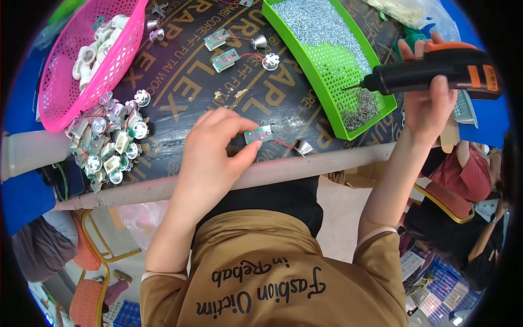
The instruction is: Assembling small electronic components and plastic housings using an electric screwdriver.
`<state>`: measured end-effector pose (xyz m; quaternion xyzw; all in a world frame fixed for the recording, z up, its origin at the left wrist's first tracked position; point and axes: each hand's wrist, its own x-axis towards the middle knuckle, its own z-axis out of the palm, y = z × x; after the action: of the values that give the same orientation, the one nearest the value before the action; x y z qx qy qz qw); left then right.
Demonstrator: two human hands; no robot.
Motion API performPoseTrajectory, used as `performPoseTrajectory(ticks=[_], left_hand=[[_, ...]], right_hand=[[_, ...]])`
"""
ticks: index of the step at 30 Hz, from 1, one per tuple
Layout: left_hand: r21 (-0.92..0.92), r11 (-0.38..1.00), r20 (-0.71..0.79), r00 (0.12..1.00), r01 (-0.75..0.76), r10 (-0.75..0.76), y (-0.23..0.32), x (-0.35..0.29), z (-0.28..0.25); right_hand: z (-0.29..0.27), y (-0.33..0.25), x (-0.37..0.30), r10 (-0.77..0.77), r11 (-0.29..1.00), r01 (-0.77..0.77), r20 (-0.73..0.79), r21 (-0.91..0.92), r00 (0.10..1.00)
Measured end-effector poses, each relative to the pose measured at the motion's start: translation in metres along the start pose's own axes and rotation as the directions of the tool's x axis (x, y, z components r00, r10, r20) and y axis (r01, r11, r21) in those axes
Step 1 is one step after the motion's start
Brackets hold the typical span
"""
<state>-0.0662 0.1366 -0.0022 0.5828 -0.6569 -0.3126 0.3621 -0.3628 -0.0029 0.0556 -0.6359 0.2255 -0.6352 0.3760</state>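
Between thumb and fingers, my left hand [215, 150] grips a small green circuit board [259, 134] just over the table's near edge. A red wire runs from the board to a silver reflector cup [303, 147] lying to its right. My right hand [427, 90] is wrapped round a black and orange electric screwdriver [436, 73]. The screwdriver's thin bit points left, over the small dark screws [360, 109] in the near end of a green perforated tray [333, 68]. Whether the bit touches a screw, I cannot tell.
Silver screws [321, 24] fill the tray's far part. Left stands a pink basket [131, 52] of white plastic parts [90, 62], beside a heap of wired boards and reflectors [109, 139]. Two more wired boards [225, 59] lie farther back. Other people [463, 180] sit at right and left.
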Motion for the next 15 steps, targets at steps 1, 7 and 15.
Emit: performPoseTrajectory(ticks=[1, 7, 15], left_hand=[[-0.016, 1.0, -0.001, 1.0, 0.026, -0.026, 0.001, 0.0, 0.0], [0.01, 1.0, -0.01, 1.0, -0.028, 0.028, -0.002, -0.001, 0.001], [0.001, 1.0, -0.032, 0.999, -0.017, 0.017, -0.002, -0.002, 0.003]], right_hand=[[-0.003, 0.003, 0.005, 0.012, 0.997, -0.01, -0.031, 0.074, 0.999], [-0.004, 0.012, 0.029, 0.123, 0.863, -0.247, 0.291, 0.44, 0.949], [0.018, 0.035, 0.022, 0.074, 0.906, -0.15, 0.202, 0.396, 0.977]])
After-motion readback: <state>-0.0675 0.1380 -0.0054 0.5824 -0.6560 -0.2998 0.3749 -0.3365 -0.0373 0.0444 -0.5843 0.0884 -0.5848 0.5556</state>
